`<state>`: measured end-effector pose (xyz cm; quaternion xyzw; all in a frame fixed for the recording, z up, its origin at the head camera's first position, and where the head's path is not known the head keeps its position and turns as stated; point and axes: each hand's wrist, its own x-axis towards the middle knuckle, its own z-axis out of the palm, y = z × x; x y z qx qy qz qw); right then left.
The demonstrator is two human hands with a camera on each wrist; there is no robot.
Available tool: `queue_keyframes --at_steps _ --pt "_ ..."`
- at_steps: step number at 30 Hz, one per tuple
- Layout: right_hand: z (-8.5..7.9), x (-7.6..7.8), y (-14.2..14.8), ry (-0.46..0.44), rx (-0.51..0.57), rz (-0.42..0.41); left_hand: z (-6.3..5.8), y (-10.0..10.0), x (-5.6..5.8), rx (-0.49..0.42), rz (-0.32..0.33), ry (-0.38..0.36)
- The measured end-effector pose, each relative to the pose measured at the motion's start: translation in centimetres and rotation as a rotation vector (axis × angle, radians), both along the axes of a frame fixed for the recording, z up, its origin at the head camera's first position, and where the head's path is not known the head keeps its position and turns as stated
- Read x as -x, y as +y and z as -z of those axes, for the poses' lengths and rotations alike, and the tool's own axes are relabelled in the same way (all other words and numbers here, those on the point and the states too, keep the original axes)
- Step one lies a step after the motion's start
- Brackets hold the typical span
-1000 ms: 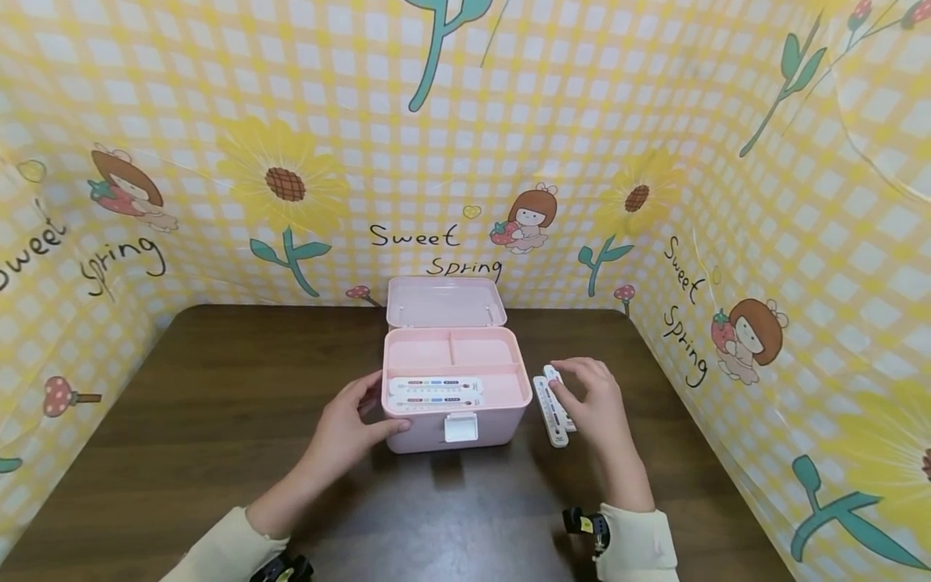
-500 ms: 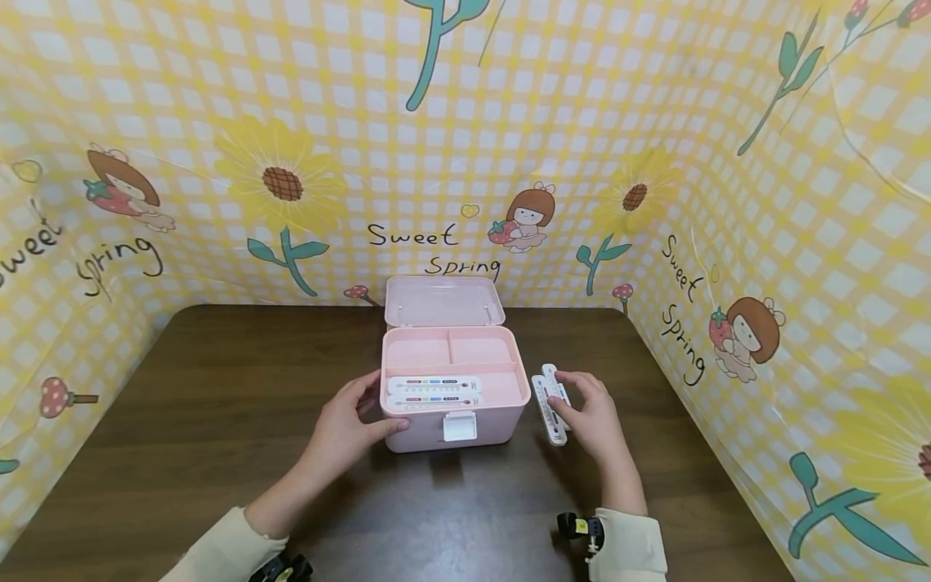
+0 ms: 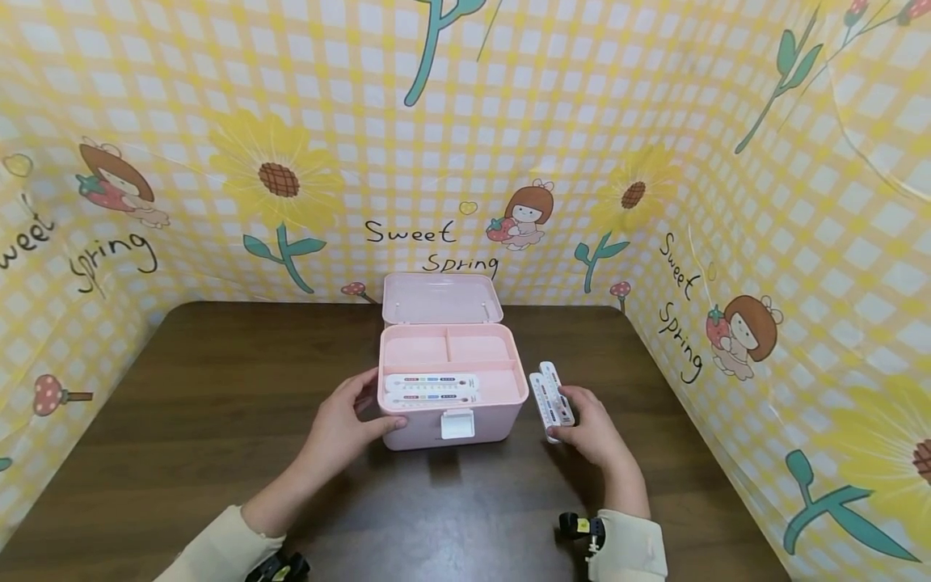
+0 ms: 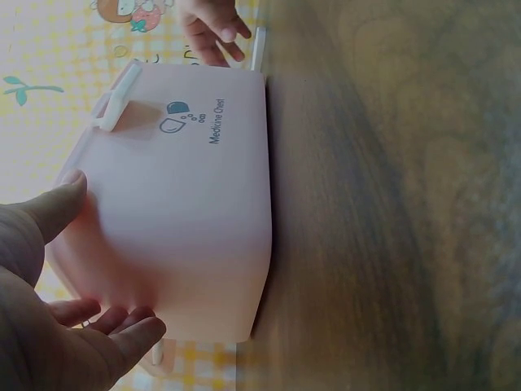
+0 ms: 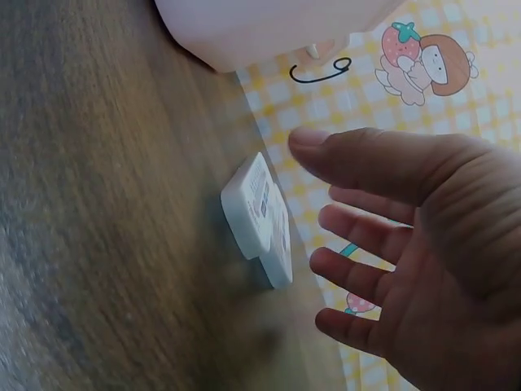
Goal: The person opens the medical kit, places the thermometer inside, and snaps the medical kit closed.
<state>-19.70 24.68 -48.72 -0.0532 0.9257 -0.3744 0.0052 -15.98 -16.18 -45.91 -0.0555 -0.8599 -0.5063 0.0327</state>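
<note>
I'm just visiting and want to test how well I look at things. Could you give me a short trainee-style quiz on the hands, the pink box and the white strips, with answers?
1. How many strips lie inside the box?

2. True or false: the right hand is gripping the box.

3. What does the box's front say?
A) Sweet Spring
B) Medicine Chest
C) First Aid

Key
1. Two, side by side in the front compartment.
2. False. The left hand grips the box; the right holds nothing, near two other strips on the table.
3. B, readable in the left wrist view.
</note>
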Motion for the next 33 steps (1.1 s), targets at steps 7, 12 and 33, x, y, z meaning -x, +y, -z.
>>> queue_keyframes --at_steps 7,12,33 --pt "0.9 -0.3 0.6 -0.058 -0.004 0.005 -0.1 0.0 0.0 0.004 0.002 -0.008" --pt "1.3 -0.2 0.9 -0.071 -0.005 0.017 -0.1 0.0 -0.1 -0.002 0.002 -0.007" --pt "1.7 -0.2 0.8 -0.025 -0.166 0.158 0.0 0.0 0.1 -0.001 -0.004 -0.013"
